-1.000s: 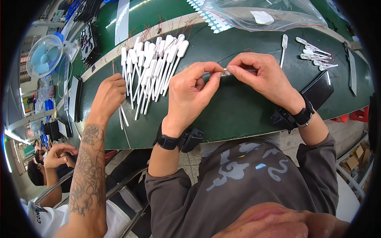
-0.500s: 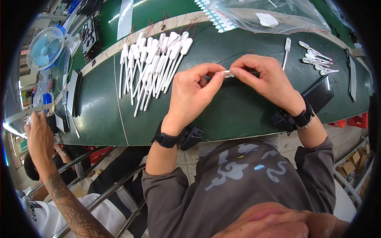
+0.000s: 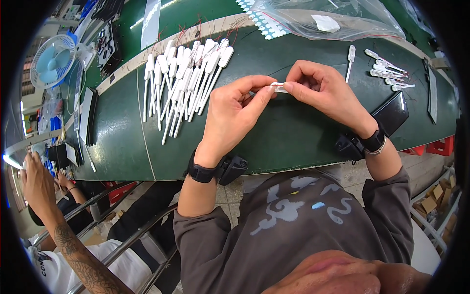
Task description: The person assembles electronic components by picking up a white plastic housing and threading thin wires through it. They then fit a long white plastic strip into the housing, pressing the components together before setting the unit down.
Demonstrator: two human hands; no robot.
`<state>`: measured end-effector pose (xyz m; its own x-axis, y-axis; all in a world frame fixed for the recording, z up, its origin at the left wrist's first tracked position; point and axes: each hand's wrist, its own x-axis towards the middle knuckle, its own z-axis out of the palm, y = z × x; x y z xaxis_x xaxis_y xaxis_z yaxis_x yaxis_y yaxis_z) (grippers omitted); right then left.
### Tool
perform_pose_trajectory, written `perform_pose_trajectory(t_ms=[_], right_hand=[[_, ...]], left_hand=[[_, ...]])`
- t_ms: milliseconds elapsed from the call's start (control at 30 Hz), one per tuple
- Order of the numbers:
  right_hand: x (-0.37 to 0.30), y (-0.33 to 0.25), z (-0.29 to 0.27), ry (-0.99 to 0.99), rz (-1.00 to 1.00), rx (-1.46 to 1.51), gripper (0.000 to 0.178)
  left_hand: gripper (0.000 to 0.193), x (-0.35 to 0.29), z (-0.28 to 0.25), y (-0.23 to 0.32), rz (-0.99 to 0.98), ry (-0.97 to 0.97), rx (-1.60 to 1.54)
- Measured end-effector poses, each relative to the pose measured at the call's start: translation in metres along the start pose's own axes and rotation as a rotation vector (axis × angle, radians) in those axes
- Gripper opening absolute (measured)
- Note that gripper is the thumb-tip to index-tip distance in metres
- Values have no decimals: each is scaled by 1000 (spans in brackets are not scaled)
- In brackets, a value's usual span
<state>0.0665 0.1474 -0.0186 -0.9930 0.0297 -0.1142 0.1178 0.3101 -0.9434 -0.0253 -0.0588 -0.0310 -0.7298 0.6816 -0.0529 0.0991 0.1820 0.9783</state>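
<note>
The green table (image 3: 293, 142) fills the top; white sticks (image 3: 183, 83) lie at 11 o'clock; the left hand (image 3: 232, 115) and right hand (image 3: 318, 90) both pinch a tiny white piece (image 3: 279, 88) at 12 o'clock.

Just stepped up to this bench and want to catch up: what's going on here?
A person at a green table pinches a small white piece between the left hand and right hand, above the tabletop. A batch of white stick-like parts lies fanned out to the left, a few more to the right. A co-worker's tattooed arm is raised at lower left.
</note>
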Motion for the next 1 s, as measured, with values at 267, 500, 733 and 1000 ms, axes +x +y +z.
perform_pose_trajectory(t_ms=[267,500,733,1000], right_hand=[[0,4,10,29,14,43,16],[-1,-2,11,-23,103,105,16],[1,10,11,36,-43,139,17],[2,9,9,-3,50,230,18]], left_hand=[[15,0,4,-6,42,95,16],[13,-1,11,-4,110,107,79],[12,1,11,-7,253,190,132],[17,10,5,-8,625,239,538]])
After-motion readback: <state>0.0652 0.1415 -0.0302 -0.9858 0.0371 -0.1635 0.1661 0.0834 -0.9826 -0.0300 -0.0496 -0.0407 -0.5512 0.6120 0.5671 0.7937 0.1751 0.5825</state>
